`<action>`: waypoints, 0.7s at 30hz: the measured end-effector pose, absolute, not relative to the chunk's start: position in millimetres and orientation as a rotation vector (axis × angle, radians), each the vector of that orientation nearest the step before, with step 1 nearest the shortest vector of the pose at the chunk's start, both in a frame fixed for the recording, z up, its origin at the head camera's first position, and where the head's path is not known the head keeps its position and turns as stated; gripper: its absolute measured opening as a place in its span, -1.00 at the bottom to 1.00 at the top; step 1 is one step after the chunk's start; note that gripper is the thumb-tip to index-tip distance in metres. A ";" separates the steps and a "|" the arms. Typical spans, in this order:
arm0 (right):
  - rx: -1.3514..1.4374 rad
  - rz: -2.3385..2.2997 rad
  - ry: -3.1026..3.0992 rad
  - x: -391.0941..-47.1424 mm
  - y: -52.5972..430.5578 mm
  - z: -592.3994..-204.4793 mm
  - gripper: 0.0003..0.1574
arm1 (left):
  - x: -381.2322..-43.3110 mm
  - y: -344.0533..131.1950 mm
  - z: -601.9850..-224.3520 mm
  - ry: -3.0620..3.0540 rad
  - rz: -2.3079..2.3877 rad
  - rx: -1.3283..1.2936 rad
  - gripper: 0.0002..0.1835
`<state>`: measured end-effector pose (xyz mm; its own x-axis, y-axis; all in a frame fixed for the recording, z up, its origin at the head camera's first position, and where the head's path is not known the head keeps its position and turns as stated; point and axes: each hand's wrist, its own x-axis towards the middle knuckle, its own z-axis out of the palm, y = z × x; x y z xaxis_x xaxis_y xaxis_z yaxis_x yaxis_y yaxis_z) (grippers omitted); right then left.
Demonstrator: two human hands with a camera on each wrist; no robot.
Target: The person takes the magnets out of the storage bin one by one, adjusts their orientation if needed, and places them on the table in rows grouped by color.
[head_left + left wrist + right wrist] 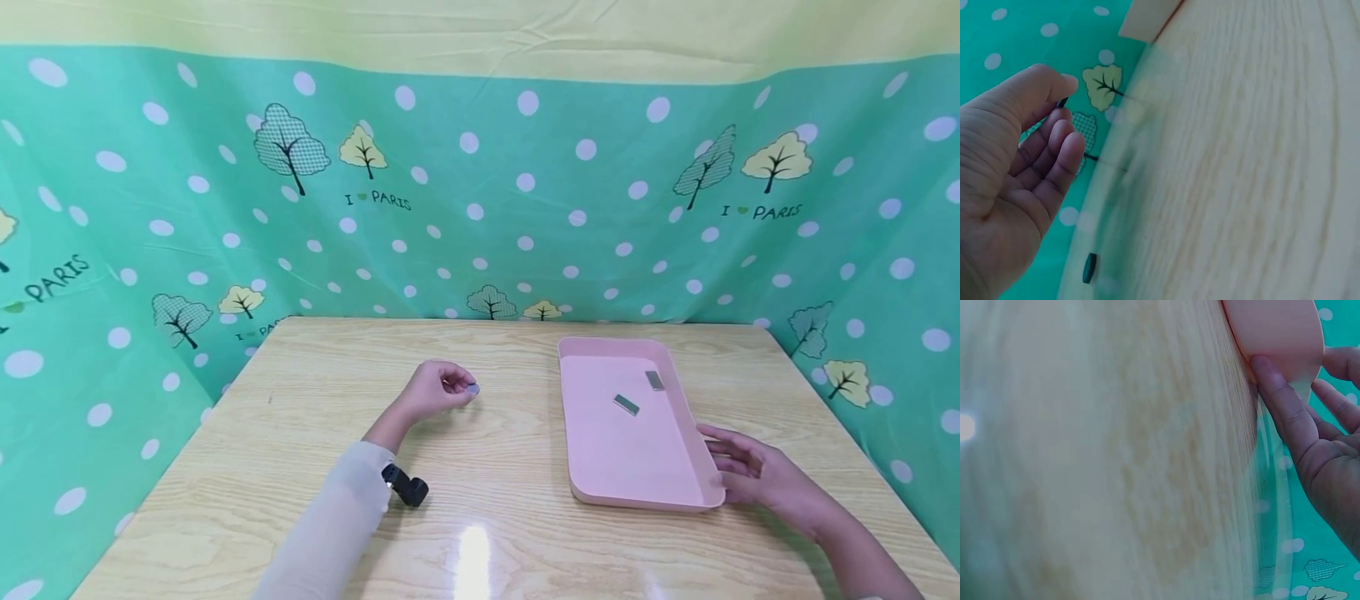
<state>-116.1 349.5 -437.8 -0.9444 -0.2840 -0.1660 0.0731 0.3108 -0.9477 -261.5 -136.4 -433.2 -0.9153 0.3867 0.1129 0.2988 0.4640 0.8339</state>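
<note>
My left hand [438, 389] is held over the table and pinches a small thin grey disc-like piece [473, 388] between thumb and fingertips. The left wrist view shows only a dark edge of this piece [1062, 102]; its exact kind is unclear. A shallow pink tray [600, 467] lies to the right, with two small grey-green rectangular pieces [626, 405] [655, 381] flat inside it. At the tray's near right corner, my right hand [757, 475] holds it from outside. In the right wrist view, the thumb [1275, 387] and the other fingers lie against either side of that corner.
The wooden table [480, 450] ends at a green dotted curtain [480, 208] behind and at the sides. A small dark oval thing [1089, 268] shows near the table's far edge. On the left wrist sits a black camera [407, 485].
</note>
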 end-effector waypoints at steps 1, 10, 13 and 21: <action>-0.201 -1.678 2.279 -115.9 349.4 -438.1 -0.18 | -261.7 -137.5 -435.6 2.621 1.433 0.617 -0.86; -0.285 -1.715 2.256 -114.0 348.9 -440.1 -0.23 | -263.5 -138.1 -450.3 2.734 1.227 0.717 -0.90; -0.272 -1.708 2.247 -114.0 348.8 -439.0 -0.22 | -264.7 -137.5 -452.6 2.781 1.152 0.734 -0.93; -0.258 -1.694 2.250 -114.4 349.8 -438.7 -0.20 | -265.9 -133.7 -448.9 2.819 0.988 0.773 -0.92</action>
